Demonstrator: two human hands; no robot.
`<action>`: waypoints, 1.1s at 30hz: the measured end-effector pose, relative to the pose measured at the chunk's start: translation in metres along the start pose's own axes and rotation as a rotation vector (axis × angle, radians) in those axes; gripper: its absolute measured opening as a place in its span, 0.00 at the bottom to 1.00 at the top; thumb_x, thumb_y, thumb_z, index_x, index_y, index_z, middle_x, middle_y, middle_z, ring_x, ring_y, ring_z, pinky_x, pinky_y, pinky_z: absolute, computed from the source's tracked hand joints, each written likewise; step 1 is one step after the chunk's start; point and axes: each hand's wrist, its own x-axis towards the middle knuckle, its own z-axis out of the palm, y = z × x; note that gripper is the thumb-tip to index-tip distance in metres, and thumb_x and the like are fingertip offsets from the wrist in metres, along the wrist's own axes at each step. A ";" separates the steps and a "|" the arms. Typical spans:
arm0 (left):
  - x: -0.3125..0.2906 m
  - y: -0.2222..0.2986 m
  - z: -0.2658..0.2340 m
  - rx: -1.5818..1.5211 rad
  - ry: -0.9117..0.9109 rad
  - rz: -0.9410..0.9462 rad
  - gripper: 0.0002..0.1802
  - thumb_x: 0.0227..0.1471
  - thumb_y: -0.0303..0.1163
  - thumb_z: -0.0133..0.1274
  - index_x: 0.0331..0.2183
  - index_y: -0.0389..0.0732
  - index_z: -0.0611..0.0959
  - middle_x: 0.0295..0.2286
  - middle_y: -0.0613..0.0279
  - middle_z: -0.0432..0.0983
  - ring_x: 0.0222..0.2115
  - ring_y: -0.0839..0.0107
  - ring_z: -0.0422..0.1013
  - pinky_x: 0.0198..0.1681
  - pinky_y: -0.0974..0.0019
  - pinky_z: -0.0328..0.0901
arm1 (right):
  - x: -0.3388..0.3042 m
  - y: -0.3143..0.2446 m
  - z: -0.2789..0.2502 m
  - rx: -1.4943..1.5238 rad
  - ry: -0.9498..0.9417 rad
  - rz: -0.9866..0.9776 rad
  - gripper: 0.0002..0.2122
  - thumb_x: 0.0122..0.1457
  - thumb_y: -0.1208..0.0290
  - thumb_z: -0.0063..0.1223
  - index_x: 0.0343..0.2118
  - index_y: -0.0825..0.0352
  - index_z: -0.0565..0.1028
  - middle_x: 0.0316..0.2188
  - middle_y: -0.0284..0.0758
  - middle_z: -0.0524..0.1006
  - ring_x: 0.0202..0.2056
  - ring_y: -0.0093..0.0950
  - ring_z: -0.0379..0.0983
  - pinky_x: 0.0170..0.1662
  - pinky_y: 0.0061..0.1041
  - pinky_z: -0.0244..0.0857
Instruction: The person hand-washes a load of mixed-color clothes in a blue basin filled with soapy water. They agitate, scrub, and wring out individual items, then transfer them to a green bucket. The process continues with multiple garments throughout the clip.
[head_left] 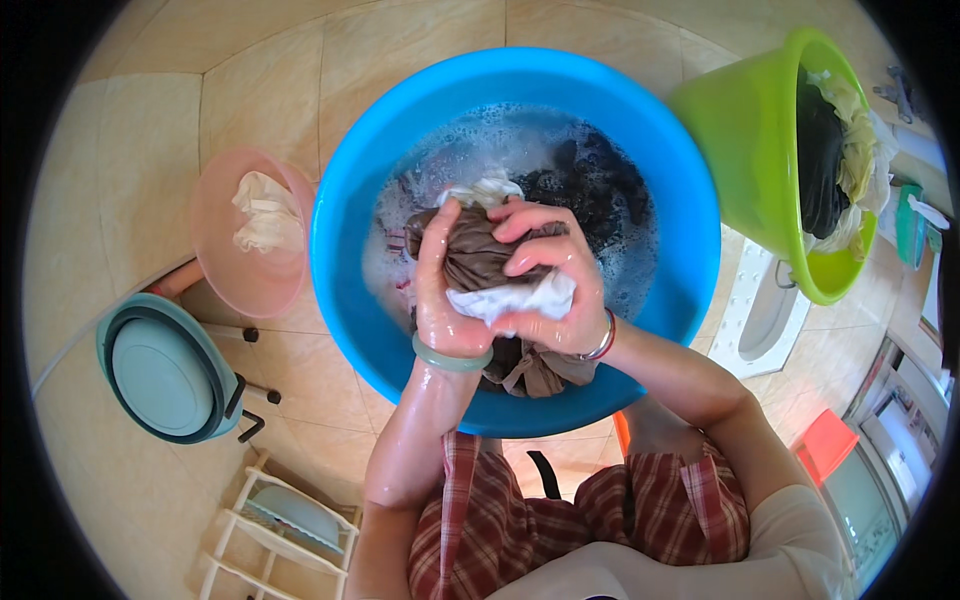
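Where left hand (pixel 441 300) faces right hand (pixel 582 280), brown cloth (pixel 474 252) bunches clasped between.

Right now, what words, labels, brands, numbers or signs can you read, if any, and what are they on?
None can be read.
Blue tub, green bucket, pink basin, brown cloth: no lettering visible.
Things along the right edge: any marks are too small or blurred to read.

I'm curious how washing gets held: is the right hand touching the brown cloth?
Touching. The head view shows the right hand with its fingers curled over the brown cloth, fingertips resting on its folds.
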 end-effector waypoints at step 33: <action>-0.055 -0.037 0.005 2.036 -1.318 1.588 0.09 0.36 0.38 0.52 0.21 0.42 0.77 0.26 0.64 0.71 0.31 0.65 0.71 0.49 0.50 0.69 | 0.025 -0.024 0.004 0.932 -0.439 1.347 0.19 0.63 0.54 0.52 0.20 0.63 0.69 0.18 0.27 0.67 0.20 0.18 0.63 0.24 0.20 0.60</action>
